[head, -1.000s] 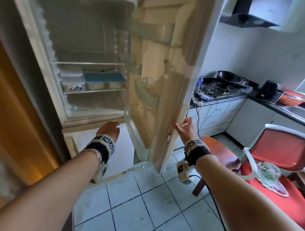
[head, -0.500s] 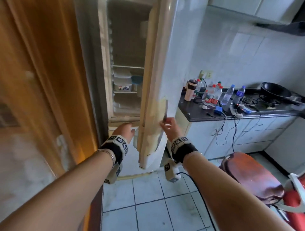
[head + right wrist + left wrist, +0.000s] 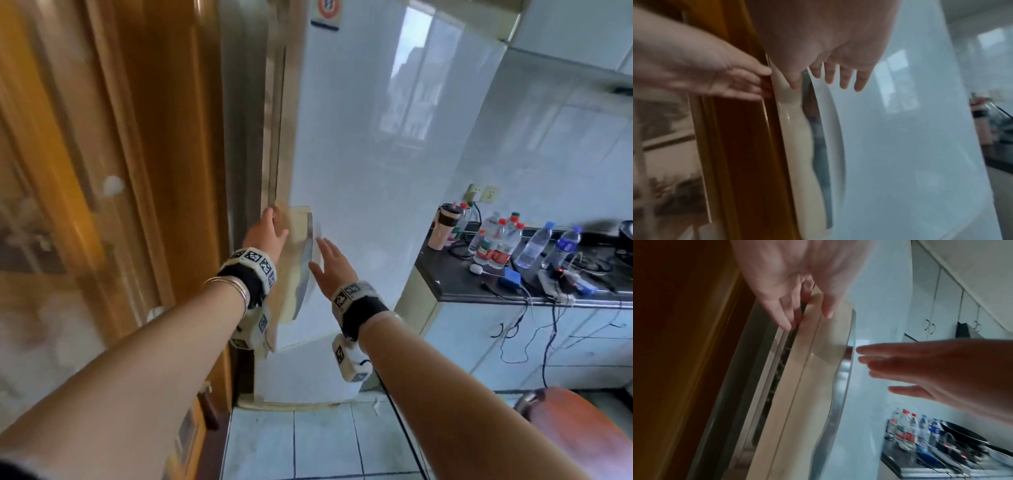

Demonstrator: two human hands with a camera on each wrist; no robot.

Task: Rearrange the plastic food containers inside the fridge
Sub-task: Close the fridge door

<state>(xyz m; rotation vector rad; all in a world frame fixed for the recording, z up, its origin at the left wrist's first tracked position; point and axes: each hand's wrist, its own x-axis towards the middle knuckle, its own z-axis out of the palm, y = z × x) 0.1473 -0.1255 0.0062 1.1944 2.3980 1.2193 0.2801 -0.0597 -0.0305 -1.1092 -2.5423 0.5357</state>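
The white fridge door (image 3: 376, 171) is seen almost closed against the fridge body, with only a narrow dark gap left along its handle edge, visible in the left wrist view. The plastic food containers are hidden behind the door and cannot be seen. A wooden door frame (image 3: 161, 171) is found at nine o'clock of the fridge, just beside it. At three o'clock a dark table (image 3: 479, 284) is set over white cabinets (image 3: 513, 339), and water bottles (image 3: 493, 240), a lidded cup (image 3: 445, 226) and tangled cables (image 3: 565, 270) are carried on it. A red-brown chair seat (image 3: 582, 435) is seen at five o'clock above the tiled floor (image 3: 308, 445).

The cream handle (image 3: 298, 260) is mounted along the door's left edge. The left hand (image 3: 265, 233) is laid at that edge, its loosely bent fingers (image 3: 781, 311) resting at the gap and its thumb on the handle; nothing is gripped. The right hand (image 3: 329, 263) is held flat with straight fingers (image 3: 844, 78) near the door front, just at three o'clock of the handle; contact cannot be told.
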